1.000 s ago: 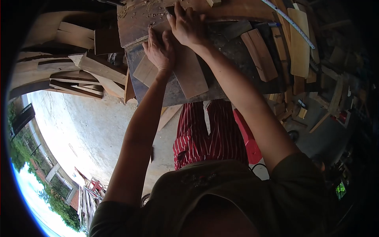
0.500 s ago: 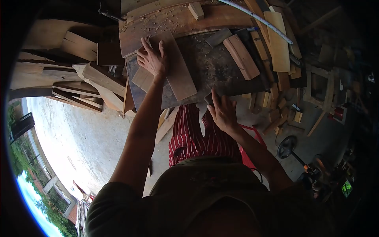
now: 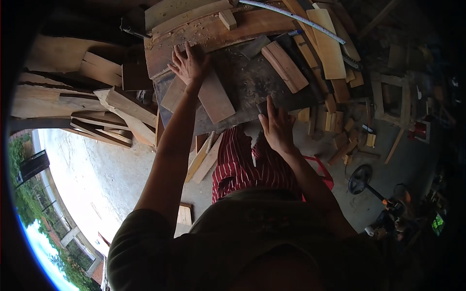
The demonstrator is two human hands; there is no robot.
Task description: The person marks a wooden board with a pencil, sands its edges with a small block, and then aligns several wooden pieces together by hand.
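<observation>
My left hand (image 3: 190, 66), fingers spread, rests over the far end of a flat brown wooden board (image 3: 217, 99) and hides that end. The board lies on a dark worktop (image 3: 247, 80). Beside it, to the left, a smaller pale wood piece (image 3: 173, 93) is partly covered by my left wrist and forearm. At the worktop's near edge, my right hand (image 3: 279, 130) is closed around a small dark flat block (image 3: 262, 107), its index finger stretched along it. Most of that block is hidden by the fingers, so its exact kind cannot be told.
A grooved wood block (image 3: 285, 66) and a dark block (image 3: 255, 47) lie on the worktop. Wood shavings cover the plank (image 3: 194, 35) behind. A white measuring strip (image 3: 296, 18) crosses stacked boards (image 3: 326, 46). Timber (image 3: 128, 106) is piled at the left; offcuts (image 3: 342, 140) lie at right.
The whole view has shifted slightly. My left hand has moved rightward onto the board's far end. My right hand, with the dark block, has come a little closer to the worktop.
</observation>
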